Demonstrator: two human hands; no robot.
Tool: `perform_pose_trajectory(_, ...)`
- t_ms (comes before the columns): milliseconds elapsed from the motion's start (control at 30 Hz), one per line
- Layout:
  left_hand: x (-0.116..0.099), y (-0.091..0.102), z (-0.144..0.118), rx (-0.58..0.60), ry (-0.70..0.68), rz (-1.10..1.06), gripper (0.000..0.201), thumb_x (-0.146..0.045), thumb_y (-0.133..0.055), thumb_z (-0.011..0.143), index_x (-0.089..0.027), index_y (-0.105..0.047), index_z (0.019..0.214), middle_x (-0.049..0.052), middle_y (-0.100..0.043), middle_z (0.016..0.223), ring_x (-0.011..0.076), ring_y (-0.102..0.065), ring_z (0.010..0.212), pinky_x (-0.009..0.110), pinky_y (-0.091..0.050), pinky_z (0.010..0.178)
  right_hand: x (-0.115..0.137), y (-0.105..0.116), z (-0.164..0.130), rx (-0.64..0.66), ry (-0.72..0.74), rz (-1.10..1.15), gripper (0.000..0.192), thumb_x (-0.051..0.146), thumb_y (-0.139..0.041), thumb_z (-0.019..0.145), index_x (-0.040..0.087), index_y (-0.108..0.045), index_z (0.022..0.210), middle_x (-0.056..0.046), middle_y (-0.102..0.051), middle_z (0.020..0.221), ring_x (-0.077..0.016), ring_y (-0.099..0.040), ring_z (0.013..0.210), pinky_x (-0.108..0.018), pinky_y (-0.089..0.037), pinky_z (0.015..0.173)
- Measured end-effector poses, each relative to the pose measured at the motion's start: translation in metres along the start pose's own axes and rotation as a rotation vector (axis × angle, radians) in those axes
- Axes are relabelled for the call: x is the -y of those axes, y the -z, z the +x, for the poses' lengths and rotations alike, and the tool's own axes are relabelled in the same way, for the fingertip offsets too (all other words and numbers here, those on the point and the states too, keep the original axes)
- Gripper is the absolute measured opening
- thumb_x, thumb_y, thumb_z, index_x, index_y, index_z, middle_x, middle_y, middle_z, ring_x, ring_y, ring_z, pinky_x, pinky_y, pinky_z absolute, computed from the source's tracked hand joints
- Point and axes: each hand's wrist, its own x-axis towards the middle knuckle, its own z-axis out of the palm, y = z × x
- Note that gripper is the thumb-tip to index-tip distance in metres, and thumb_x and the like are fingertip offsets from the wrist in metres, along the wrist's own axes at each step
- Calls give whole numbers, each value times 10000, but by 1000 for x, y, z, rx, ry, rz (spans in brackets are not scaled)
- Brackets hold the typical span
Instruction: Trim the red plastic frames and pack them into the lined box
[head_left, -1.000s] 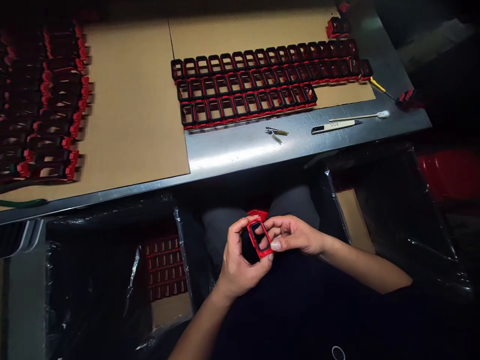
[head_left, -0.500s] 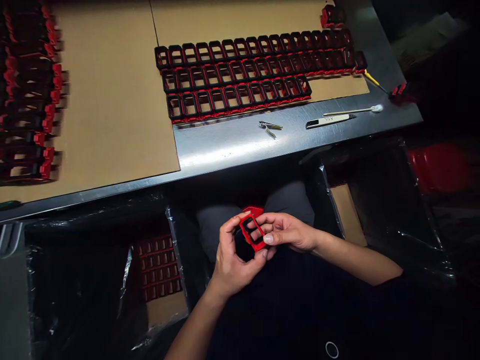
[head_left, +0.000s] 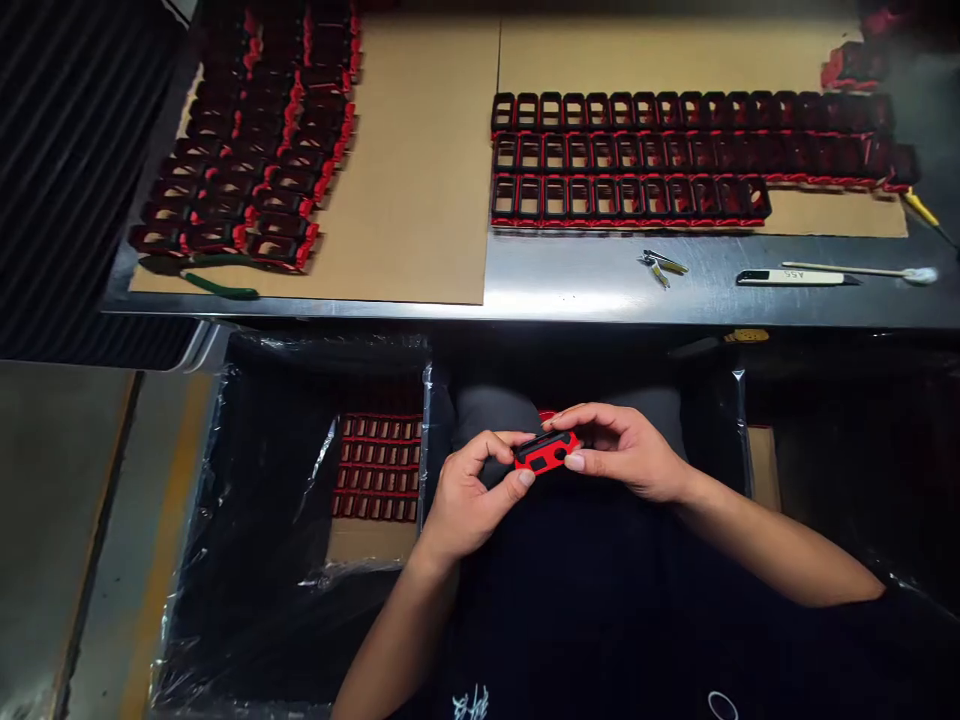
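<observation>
I hold a small red and black plastic frame over my lap, below the near edge of the table. It is turned edge-on towards me, so I see its red side with dark openings and a black strip along the top. My left hand pinches its left end between thumb and forefinger; my right hand grips the right end, thumb underneath and fingers curled over the top. Both hands are closed on the frame, close together, almost touching.

On the table a sheet of brown cardboard carries three neat rows of like frames on the right, standing side by side, the front row shorter than the two behind. On the left of the cardboard lies a looser stack of frames in slanting lines, with a green-handled tool at its near edge.

On the bare metal in front of the rows lie small nippers, a utility knife and, just behind it, a thin stick with a pale tip.

To the left of my knees stands a box lined with clear plastic film; inside it more red frames lie packed in rows on cardboard. Another lined box is at my right, mostly dark.
</observation>
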Motion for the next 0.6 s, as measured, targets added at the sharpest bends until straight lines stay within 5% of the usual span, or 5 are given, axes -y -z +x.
perform_pose_trajectory(200, 10, 5, -1, 131, 231, -307, 456, -218, -776, 764, -234, -561, 1165, 49, -662, 1079, 181, -627, 1019, 316, -481, 906, -8, -10, 13, 87, -41, 47, 387, 318, -851, 727, 216, -731, 1081, -39, -744, 987, -132, -680, 798, -286, -569, 776)
perform_pose_trajectory(467, 21, 3, -7, 215, 178, -750, 684, -356, -767, 805, -351, -439, 1405, 48, -634, 1097, 179, -651, 919, 337, -546, 790, 0, -22, 24, 7, 56, -15, 382, 378, -801, 786, 219, -734, 1127, -66, -763, 1040, -166, -711, 873, -301, -571, 795)
perform_pose_trajectory(533, 30, 19, -11, 115, 161, -712, 732, -421, -756, 798, -373, -400, 1435, 45, -635, 1087, 196, -663, 916, 370, -567, 792, 2, -19, 26, -22, 39, -13, 379, 404, -790, 794, 220, -737, 1120, -85, -760, 1085, -171, -716, 870, -296, -576, 767)
perform_pose_trajectory(600, 45, 50, -15, -129, 192, -441, 747, -459, -708, 821, -357, -348, 1468, 57, -634, 1122, 215, -668, 958, 401, -579, 823, -2, -13, 27, -64, 1, -30, 362, 412, -808, 773, 221, -753, 1076, -85, -769, 1055, -165, -716, 845, -278, -577, 744)
